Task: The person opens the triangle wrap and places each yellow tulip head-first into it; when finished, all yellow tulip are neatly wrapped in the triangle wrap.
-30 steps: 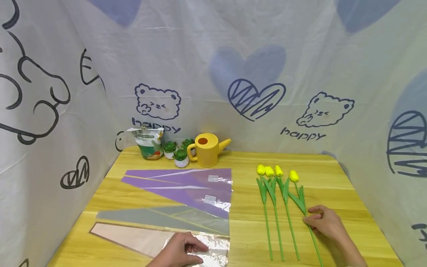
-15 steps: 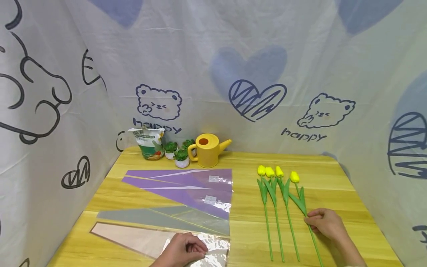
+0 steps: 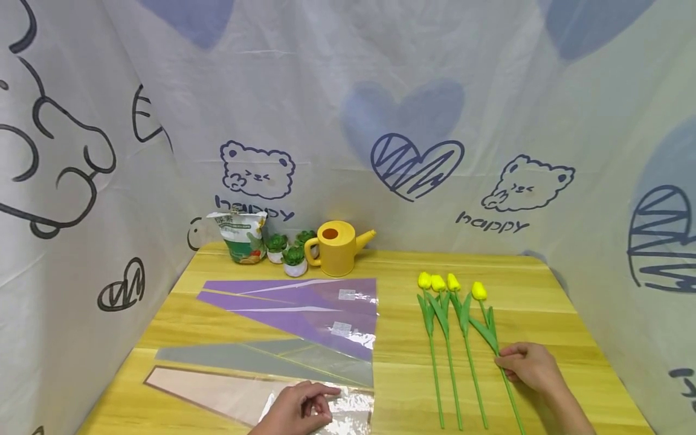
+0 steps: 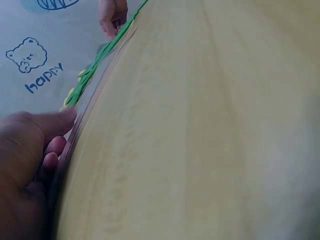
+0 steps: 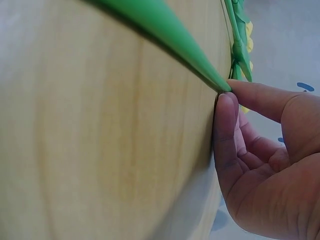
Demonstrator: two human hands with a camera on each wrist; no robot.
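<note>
My right hand (image 3: 530, 365) pinches the green stem of an artificial yellow tulip (image 3: 480, 291) just below its leaves; thumb and index fingertip meet on the stem in the right wrist view. This tulip is the rightmost of several, leaning away from its neighbours, which lie side by side. My left hand (image 3: 299, 408) is at the clear, shiny end of a pale pink flower wrapping sleeve (image 3: 212, 389), its index finger stretched out and the other fingers loosely bent. No grasp on the sleeve shows. Part of the sleeve is hidden under that hand.
Beyond the pink sleeve lie a grey sleeve (image 3: 228, 357) and purple sleeves (image 3: 304, 302). Along the back of the wooden table (image 3: 413, 399) stand a yellow watering can (image 3: 337, 251), small potted succulents (image 3: 295, 260) and a green-white bag (image 3: 241, 238). Printed cloth (image 3: 326, 90) encloses the table.
My right thumb and index finger have closed onto the tulip stem. On the left, the fingertips came closer together, then parted as the index finger stretched out. The tulips stay in place.
</note>
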